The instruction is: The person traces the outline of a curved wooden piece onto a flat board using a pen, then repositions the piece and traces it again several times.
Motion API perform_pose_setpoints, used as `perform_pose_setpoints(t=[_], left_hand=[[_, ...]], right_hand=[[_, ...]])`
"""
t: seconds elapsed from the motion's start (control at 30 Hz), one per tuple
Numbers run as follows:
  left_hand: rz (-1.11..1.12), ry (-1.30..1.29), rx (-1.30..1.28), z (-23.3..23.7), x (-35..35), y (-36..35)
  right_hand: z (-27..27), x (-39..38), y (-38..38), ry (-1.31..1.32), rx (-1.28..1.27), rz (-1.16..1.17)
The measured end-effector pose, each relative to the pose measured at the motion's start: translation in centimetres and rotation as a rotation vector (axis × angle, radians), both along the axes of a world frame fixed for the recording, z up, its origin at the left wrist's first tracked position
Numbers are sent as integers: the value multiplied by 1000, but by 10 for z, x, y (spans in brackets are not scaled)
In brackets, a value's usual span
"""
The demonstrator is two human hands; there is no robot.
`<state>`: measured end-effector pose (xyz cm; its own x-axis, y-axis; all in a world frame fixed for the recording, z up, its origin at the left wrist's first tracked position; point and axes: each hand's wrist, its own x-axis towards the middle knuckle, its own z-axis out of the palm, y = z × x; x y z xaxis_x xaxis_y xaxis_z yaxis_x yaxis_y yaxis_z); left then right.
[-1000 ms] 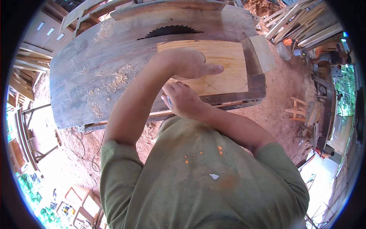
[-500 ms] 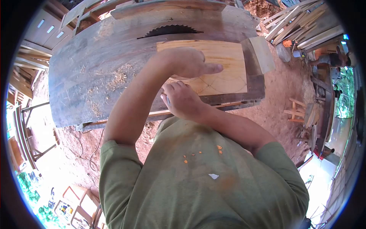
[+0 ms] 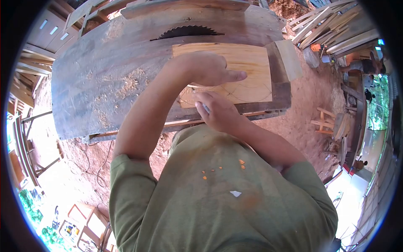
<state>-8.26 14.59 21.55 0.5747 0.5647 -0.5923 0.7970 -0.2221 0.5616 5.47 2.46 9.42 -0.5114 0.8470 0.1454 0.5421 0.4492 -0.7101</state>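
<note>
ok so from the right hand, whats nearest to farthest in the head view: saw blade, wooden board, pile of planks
1. wooden board: directly under the right hand, whose grip holds a pencil at the board's near edge.
2. saw blade: past the board's far edge, sticking up through the table.
3. pile of planks: off the table, far right.

Pale rectangular wooden board (image 3: pixel 247 63) lies on the weathered wooden saw table (image 3: pixel 105 75), toothed circular blade (image 3: pixel 187 31) just behind it, left hand (image 3: pixel 210 69) on top, right hand (image 3: pixel 220 111) at its near edge.
</note>
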Motion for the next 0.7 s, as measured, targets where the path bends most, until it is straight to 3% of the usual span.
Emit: perform_pose_setpoints(t=[0.27,0.57,0.7], left_hand=[[3,-4,74,-11,2,2],[0,23,82,-11,1,-1],[4,-8,123,-19,-1,-2]], right_hand=[[-3,-22,8,44,-121,50],[-22,-46,6,50,19,-6],[-13,-38,5,17,-30,18]])
